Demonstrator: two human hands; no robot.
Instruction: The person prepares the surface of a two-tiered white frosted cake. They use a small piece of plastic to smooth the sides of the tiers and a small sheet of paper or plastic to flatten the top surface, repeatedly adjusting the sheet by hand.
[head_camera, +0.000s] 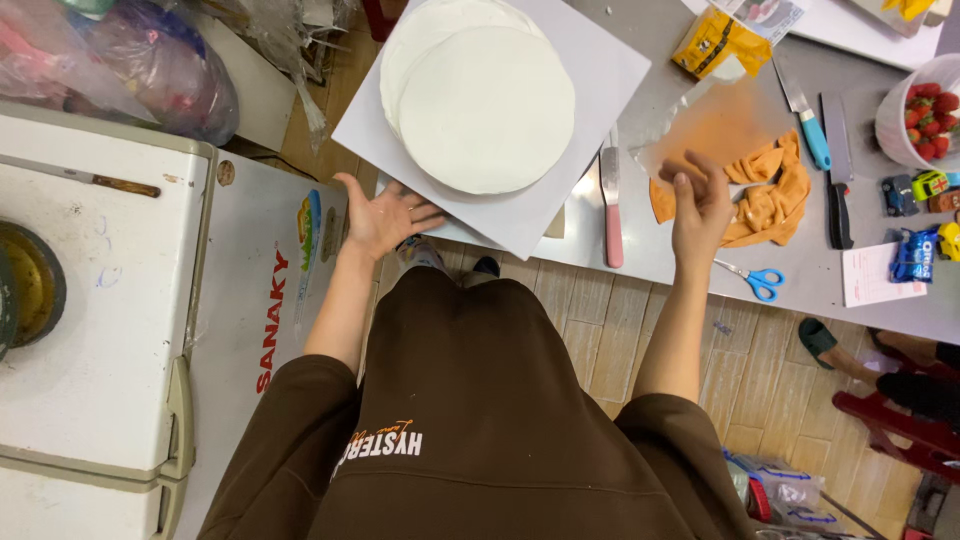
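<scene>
The white square cake board lies on the steel worktable, one corner jutting over the near edge, and two flat white round discs sit on it, one overlapping the other. The left hand is spread open, palm up, fingers apart, its fingertips at the board's near edge; whether they touch it I cannot tell. The right hand hangs open above the table, fingers loosely spread, holding nothing, just beside a crumpled orange cloth. Between the hands lies a pink-handled knife. Blue-handled scissors lie near the right wrist. Farther right are a blue-handled knife, a black-handled knife and a white bowl of strawberries. A white chest freezer stands to the left.
</scene>
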